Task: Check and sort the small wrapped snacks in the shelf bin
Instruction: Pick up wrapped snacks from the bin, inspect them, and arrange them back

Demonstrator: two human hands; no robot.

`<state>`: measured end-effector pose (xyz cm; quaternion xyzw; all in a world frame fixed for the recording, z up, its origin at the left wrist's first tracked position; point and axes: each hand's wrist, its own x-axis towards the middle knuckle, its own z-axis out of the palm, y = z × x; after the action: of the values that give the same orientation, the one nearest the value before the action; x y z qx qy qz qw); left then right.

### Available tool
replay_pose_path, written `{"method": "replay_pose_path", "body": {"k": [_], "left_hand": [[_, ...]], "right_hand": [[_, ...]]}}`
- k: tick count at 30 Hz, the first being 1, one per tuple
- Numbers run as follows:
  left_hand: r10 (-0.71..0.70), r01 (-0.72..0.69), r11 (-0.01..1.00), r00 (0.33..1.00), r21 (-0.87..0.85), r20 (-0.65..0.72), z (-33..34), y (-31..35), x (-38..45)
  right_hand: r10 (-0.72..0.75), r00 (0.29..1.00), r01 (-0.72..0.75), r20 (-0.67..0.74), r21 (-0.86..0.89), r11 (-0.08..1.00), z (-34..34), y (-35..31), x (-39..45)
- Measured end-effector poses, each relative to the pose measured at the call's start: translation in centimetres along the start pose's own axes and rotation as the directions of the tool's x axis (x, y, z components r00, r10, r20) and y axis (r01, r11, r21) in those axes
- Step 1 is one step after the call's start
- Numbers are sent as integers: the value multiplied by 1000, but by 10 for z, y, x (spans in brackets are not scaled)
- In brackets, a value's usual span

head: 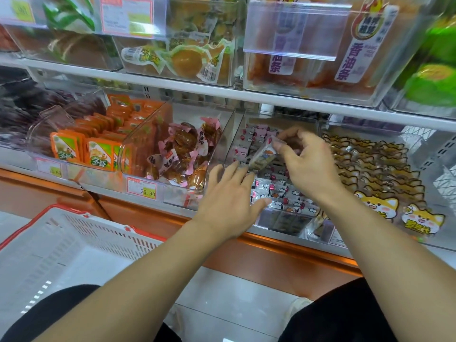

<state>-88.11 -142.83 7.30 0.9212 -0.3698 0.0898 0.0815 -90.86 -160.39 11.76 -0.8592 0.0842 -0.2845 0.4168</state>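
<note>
Above the bin point(249, 134), the right hand point(306, 164) pinches one snack point(262, 154) while the left hand point(229, 193), fingers spread, rests on the pile; a light pinch could drop it among unchecked packs.

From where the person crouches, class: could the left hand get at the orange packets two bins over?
Probably yes: the left hand is free, the orange packets stand in an open-topped bin, nothing lies between.

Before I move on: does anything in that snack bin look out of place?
One wrapped snack, pinched in the right hand, looks larger and differently printed than the small white-and-pink packets filling the clear bin. The left hand rests open at the bin's front-left edge.
</note>
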Motion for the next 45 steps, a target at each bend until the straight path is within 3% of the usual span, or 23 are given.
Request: {"method": "replay_pose_path", "body": {"k": [4,11,15,21,25,30,35,37,41,45], "left_hand": [[-35,24,997,988,71,153,10,4,9],[-65,50,993,987,104,145,3,10,2],[-80,58,991,978,119,193,1,6,-9],[-73,48,992,972,117,224,-1,5,-12],[-68,44,992,974,117,215,-2,5,-12],[-55,46,997,988,59,147,-2,5,-7],[-6,-19,995,971,100,240,3,5,2],[-21,-4,996,960,89,278,3,6,4],[-38,5,994,950,107,310,2,8,5],[-50,16,994,947,109,316,3,9,3]], "right_hand": [[-25,997,30,68,-79,996,2,2,1],[-19,996,24,86,-64,998,-2,5,3],[-73,967,87,244,-48,995,-5,1,1],[48,915,88,401,-314,945,15,6,6],[171,814,138,555,-471,871,26,9,15],[153,937,13,314,-469,883,13,18,26],[204,896,41,393,-533,845,11,26,25],[171,905,77,389,-547,834,14,23,24],[242,880,81,408,-632,771,20,18,21],[193,920,-3,341,-484,875,18,17,17]]}}
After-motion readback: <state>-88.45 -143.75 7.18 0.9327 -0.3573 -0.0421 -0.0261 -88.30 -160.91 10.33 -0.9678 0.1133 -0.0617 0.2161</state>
